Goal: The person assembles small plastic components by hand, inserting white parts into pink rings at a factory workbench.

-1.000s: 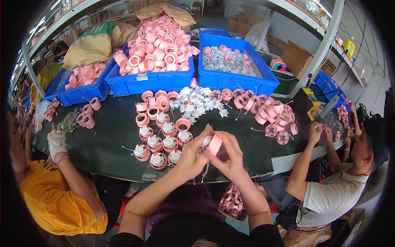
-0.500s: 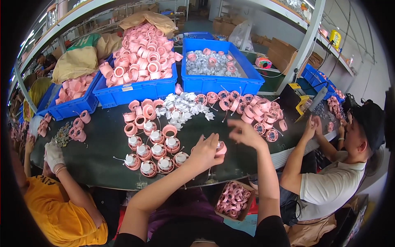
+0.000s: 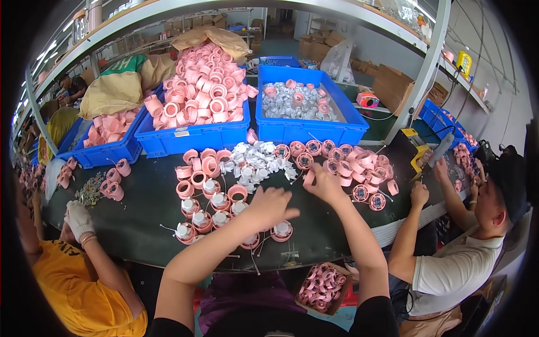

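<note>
My left hand (image 3: 270, 209), its fingers stretched out and holding nothing, hovers over several pink round housings with white caps (image 3: 220, 218) near the table's front edge. One capped housing (image 3: 281, 231) sits just below and right of that hand. My right hand (image 3: 328, 186) is closed, with thumb and fingers around a pink round housing (image 3: 308, 178) at the near edge of the right-hand pile. That pile of pink housings (image 3: 357, 163) has dark inner parts and thin wires. White plastic caps (image 3: 251, 163) lie heaped ahead of my left hand, beside several open pink rings (image 3: 198, 180).
Behind stand a blue bin of pink rings (image 3: 193, 140) and a blue bin of white caps (image 3: 312, 130). Co-workers sit at left, with a gloved hand (image 3: 78, 217), and at right (image 3: 457, 253). A carton of pink parts (image 3: 322, 288) stands below the table edge.
The capped housing from my left hand now stands on the table. My left hand has opened and moved left; my right hand has moved slightly left and closed on a pink housing.
</note>
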`<state>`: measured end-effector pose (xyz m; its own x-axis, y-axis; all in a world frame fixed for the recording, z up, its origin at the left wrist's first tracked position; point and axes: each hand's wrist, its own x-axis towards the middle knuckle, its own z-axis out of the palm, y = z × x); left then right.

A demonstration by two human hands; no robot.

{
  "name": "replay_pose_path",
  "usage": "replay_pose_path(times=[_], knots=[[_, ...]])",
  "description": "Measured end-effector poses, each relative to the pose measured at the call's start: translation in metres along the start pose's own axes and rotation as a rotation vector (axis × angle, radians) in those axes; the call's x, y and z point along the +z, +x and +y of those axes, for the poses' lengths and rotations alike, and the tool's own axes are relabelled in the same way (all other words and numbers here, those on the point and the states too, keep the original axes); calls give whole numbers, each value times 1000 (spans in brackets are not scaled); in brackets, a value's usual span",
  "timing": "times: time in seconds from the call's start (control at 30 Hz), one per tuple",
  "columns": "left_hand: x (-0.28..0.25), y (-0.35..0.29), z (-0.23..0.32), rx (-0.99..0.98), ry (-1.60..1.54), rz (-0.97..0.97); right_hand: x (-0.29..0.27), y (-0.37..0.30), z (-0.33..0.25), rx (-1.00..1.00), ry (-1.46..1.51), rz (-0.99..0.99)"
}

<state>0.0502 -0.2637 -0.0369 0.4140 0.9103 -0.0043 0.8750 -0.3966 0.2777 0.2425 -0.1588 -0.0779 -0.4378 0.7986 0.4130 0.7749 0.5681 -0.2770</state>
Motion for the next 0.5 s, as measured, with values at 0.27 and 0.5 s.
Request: replay_pose_path(times=[0.27,0.5], knots=[[71,118,-66,120,39,411,2,-45,-28,-53,128,-32],[71,116,-69,115,58,440,0,-53,-26,169,378,122]])
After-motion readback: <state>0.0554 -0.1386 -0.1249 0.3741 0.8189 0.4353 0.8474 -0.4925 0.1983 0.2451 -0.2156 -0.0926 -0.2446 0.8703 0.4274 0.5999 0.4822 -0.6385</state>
